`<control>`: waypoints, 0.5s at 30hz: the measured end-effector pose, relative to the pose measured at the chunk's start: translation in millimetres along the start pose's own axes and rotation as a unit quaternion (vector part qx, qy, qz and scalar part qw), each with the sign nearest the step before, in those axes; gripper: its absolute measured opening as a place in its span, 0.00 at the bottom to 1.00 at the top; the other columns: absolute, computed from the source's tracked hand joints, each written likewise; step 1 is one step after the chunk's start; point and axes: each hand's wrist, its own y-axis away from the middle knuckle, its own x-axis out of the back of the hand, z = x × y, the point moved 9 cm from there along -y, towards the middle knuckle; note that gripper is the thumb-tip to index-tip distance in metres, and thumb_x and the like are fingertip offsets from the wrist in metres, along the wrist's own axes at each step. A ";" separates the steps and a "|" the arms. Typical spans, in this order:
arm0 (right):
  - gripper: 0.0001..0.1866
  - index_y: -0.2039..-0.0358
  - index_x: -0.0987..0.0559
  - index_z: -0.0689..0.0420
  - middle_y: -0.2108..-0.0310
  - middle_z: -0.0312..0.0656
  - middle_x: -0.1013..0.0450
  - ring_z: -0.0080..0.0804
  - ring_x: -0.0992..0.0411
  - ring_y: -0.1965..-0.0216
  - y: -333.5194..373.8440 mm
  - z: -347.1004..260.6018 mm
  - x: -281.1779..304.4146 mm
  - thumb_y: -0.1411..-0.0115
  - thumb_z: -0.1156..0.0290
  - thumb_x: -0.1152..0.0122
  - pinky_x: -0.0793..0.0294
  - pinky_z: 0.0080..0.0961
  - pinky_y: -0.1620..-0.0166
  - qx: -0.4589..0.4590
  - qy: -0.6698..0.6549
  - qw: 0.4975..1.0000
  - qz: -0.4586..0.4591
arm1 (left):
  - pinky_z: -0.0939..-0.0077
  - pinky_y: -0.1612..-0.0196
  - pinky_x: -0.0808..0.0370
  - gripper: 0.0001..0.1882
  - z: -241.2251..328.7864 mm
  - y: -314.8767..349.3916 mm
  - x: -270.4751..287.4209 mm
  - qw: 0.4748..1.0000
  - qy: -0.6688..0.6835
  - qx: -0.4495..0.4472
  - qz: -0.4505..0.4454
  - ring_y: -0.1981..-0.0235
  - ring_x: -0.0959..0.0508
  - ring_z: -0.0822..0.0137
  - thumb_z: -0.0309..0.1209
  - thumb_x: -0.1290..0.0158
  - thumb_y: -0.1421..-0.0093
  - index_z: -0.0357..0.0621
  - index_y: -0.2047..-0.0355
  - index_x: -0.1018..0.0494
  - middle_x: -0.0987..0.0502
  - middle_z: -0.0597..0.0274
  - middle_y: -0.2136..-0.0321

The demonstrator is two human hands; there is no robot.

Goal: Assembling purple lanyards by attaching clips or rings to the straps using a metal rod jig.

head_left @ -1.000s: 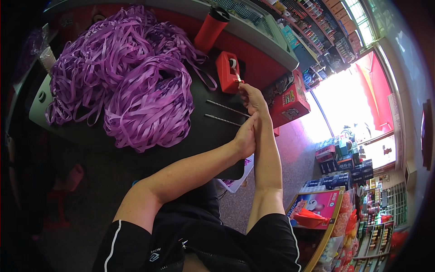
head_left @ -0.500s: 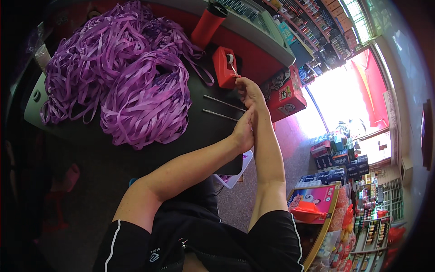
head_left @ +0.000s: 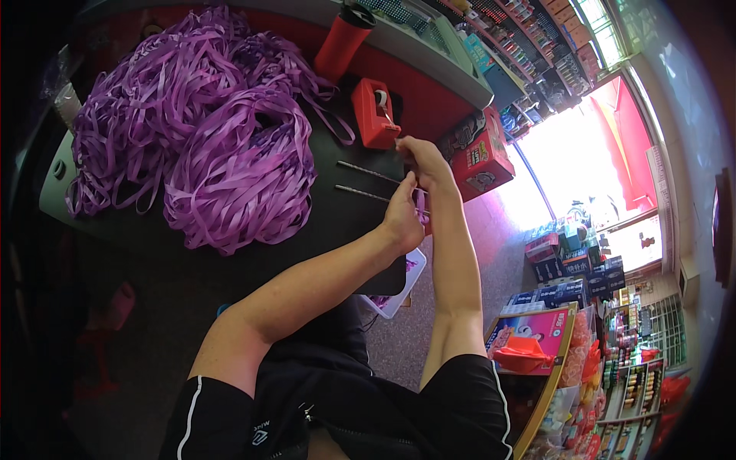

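Note:
My right hand (head_left: 426, 162) is just off the front of a red tape dispenser (head_left: 368, 115), its fingertips pinched on what looks like a small piece of tape. White tape runs from the roll to the cutter. Below it, my left hand (head_left: 402, 218) is closed with its thumb up, close against the right wrist. A purple ribbon (head_left: 421, 202) shows at its far side; most of its fingers are hidden. Two thin metal rods (head_left: 360, 168) point left from beside the hands, above the black tabletop (head_left: 337, 253). A large heap of purple ribbons (head_left: 238, 169) covers the table's left part.
A red tumbler (head_left: 341, 46) with a black lid stands behind the dispenser. At the table's far right sits a red box (head_left: 484, 157). A white tub (head_left: 395, 295) with purple bits is below the table edge. Stocked shelves (head_left: 629, 383) line the right.
My right hand has drawn back from the dispenser's cutter, with its fingertips pinched. My left hand has turned so that its thumb points up and the purple ribbon shows. The view has shifted slightly.

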 end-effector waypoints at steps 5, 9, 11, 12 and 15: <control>0.11 0.75 0.20 0.57 0.75 0.31 0.27 0.17 0.33 0.72 82.1 -42.5 21.6 0.41 0.66 0.47 0.36 0.20 0.65 0.105 0.025 0.994 -0.028 | 0.48 0.35 0.77 0.42 -4.3 -10.4 25.2 0.999 -0.016 0.013 0.046 0.33 0.70 0.39 0.62 0.58 0.42 0.57 0.35 0.55 0.73 0.31 0.36; 0.16 0.75 0.23 0.62 0.75 0.36 0.27 0.22 0.31 0.70 109.6 -39.8 37.0 0.38 0.65 0.52 0.32 0.22 0.62 0.142 0.181 0.970 -0.073 | 0.50 0.34 0.73 0.31 -10.4 -15.8 32.7 0.999 -0.035 0.020 0.027 0.33 0.63 0.42 0.53 0.50 0.42 0.57 0.42 0.44 0.63 0.34 0.35; 0.16 0.76 0.24 0.62 0.75 0.37 0.27 0.23 0.31 0.70 119.2 -35.7 36.6 0.38 0.66 0.53 0.32 0.22 0.62 0.143 0.237 0.957 -0.082 | 0.52 0.34 0.71 0.26 -12.5 -20.0 39.8 0.996 -0.058 0.024 0.057 0.34 0.57 0.44 0.48 0.47 0.42 0.58 0.47 0.39 0.55 0.38 0.36; 0.16 0.76 0.24 0.63 0.75 0.37 0.28 0.23 0.31 0.70 122.7 -33.5 35.6 0.38 0.66 0.54 0.32 0.23 0.62 0.144 0.265 0.949 -0.088 | 0.53 0.34 0.69 0.23 -13.0 -20.1 41.4 0.996 -0.063 0.014 0.060 0.36 0.55 0.46 0.46 0.46 0.42 0.57 0.49 0.37 0.52 0.41 0.37; 0.15 0.74 0.24 0.65 0.76 0.43 0.27 0.27 0.30 0.72 127.8 -31.7 34.4 0.41 0.67 0.53 0.31 0.26 0.63 0.164 0.269 0.946 -0.079 | 0.55 0.34 0.66 0.12 -13.8 -19.1 45.3 0.995 -0.070 0.003 0.075 0.40 0.46 0.51 0.40 0.46 0.41 0.55 0.59 0.31 0.39 0.52 0.43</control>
